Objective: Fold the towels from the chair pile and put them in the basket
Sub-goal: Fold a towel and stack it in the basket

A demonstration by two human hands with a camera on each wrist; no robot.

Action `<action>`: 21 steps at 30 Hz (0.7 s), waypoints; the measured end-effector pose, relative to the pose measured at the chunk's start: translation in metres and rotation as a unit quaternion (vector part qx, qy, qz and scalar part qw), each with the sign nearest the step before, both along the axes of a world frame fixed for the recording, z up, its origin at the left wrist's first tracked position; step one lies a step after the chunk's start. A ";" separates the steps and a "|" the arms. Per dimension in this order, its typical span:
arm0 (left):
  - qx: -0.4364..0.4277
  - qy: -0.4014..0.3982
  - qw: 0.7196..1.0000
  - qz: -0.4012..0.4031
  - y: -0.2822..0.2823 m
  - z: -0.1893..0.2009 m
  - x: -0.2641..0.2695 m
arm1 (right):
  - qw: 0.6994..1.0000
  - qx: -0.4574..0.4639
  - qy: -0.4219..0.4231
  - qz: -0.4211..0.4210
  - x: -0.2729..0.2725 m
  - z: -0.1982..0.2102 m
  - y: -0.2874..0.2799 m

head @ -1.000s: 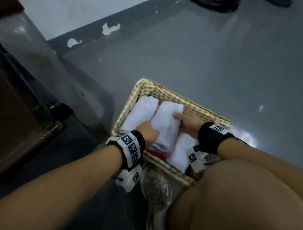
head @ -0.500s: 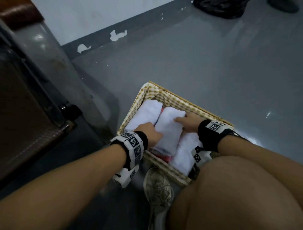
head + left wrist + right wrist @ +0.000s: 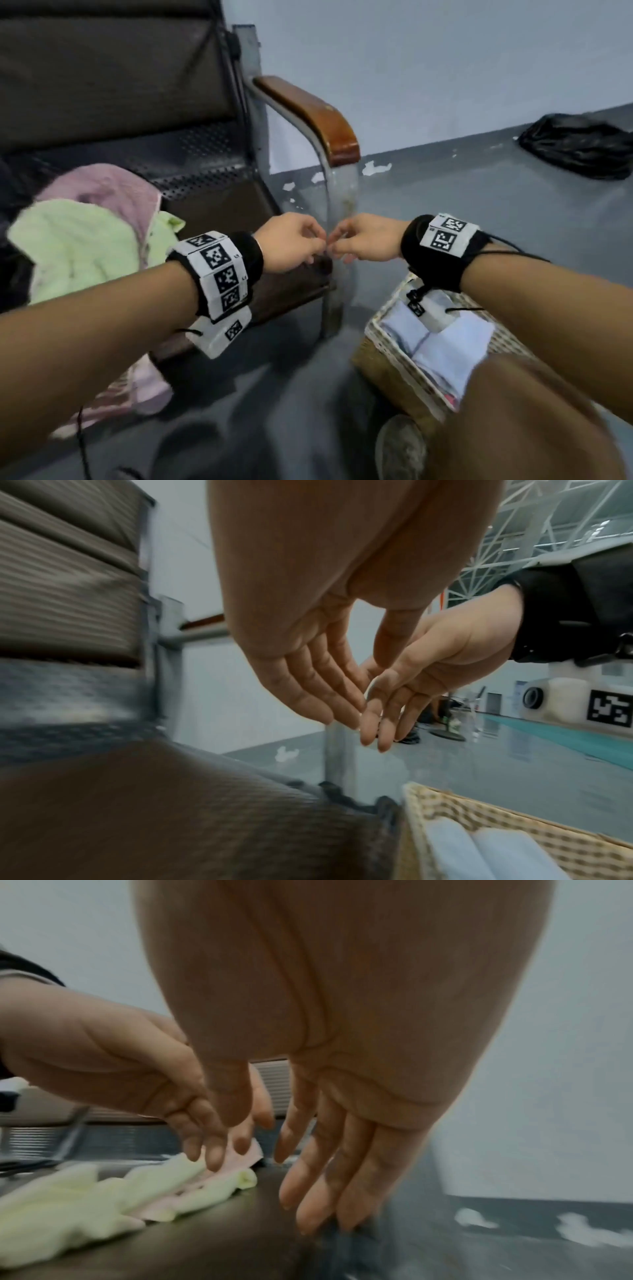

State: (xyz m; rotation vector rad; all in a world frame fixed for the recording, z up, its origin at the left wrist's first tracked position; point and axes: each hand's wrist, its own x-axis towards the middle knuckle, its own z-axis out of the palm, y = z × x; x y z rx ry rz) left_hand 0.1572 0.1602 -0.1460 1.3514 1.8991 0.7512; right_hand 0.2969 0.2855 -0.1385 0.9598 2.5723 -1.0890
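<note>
Both hands hang in the air over the chair seat's front right corner, fingertips almost meeting, and hold nothing. My left hand [image 3: 294, 243] has relaxed, nearly straight fingers [image 3: 308, 693]. My right hand [image 3: 363, 240] is just as loose, its fingers [image 3: 329, 1167] pointing down. A pile of towels lies on the chair seat to the left: a light green towel [image 3: 78, 246] over a pink towel [image 3: 106, 188]. The wicker basket [image 3: 383, 342] stands on the floor at lower right with folded white towels [image 3: 442, 346] inside.
The chair [image 3: 137, 102] has a dark perforated seat, a metal frame and a wooden armrest [image 3: 315, 116]. My knee [image 3: 520, 418] covers part of the basket, and a shoe [image 3: 400, 448] is below. A black bag [image 3: 579, 144] lies on the grey floor by the wall.
Both hands have left the white towel in the basket and risen towards the chair. My view has swung up and left, bringing the chair and its towel pile into sight.
</note>
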 end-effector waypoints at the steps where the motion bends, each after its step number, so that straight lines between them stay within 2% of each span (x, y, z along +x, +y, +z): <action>1: 0.007 0.011 1.000 0.020 -0.018 0.008 -0.019 | 0.999 -0.010 0.004 0.036 -0.028 0.006 -0.017; 4: 0.023 0.060 0.993 0.095 -0.078 0.020 -0.066 | 0.994 -0.016 0.019 0.102 -0.101 0.016 -0.069; 7: 0.014 0.091 0.982 0.165 -0.132 0.014 -0.105 | 0.988 -0.008 0.043 0.150 -0.155 0.014 -0.113; 11: -0.095 0.166 0.955 0.225 -0.181 -0.018 -0.147 | 0.980 0.005 0.043 0.195 -0.201 -0.013 -0.149; 14: -0.198 0.211 0.919 0.268 -0.202 -0.049 -0.167 | 0.974 0.007 0.022 0.224 -0.219 -0.041 -0.160; 16: -0.253 0.217 0.897 0.291 -0.211 -0.063 -0.178 | 0.970 0.022 0.002 0.241 -0.229 -0.054 -0.160; 17: -0.263 0.204 0.896 0.294 -0.214 -0.066 -0.184 | 0.970 0.026 -0.002 0.242 -0.233 -0.058 -0.158; 19: -0.248 0.177 0.904 0.300 -0.218 -0.066 -0.196 | 0.972 0.020 -0.001 0.233 -0.242 -0.061 -0.156; 21: -0.182 0.169 0.908 0.338 -0.218 -0.061 -0.203 | 0.974 0.019 0.002 0.226 -0.252 -0.062 -0.156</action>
